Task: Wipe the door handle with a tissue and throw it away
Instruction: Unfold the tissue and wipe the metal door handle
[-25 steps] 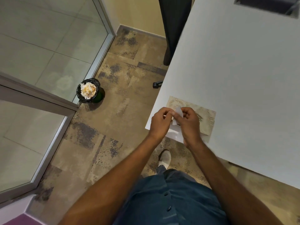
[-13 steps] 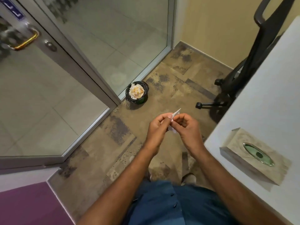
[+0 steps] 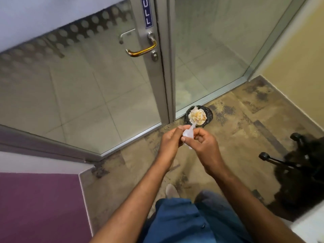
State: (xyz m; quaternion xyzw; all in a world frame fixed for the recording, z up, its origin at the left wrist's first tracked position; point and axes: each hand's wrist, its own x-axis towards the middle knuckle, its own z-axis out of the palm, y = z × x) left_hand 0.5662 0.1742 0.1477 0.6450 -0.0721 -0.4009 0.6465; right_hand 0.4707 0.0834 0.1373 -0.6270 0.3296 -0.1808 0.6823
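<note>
Holding a small white tissue [image 3: 188, 133] between them, both hands are raised in front of the body, above the mottled floor [image 3: 245, 130]. The left hand [image 3: 171, 140] is curled narrow, its thumb and forefinger pinching the left edge of the tissue. The right hand [image 3: 201, 142] is also mostly closed, with its thumb pressing the lower part of the tissue against the bent fingers. The tissue is folded or crumpled, and one corner points up toward the bin [image 3: 199, 116]. This bin is black, stands on the floor beside the glass wall frame, and is filled with used crumpled paper. The door handle [image 3: 142, 50] is brass-coloured and curved, fixed on the metal frame of the glass door [image 3: 87, 85], well apart from the hands. A blue label [image 3: 147, 13] is above it.
</note>
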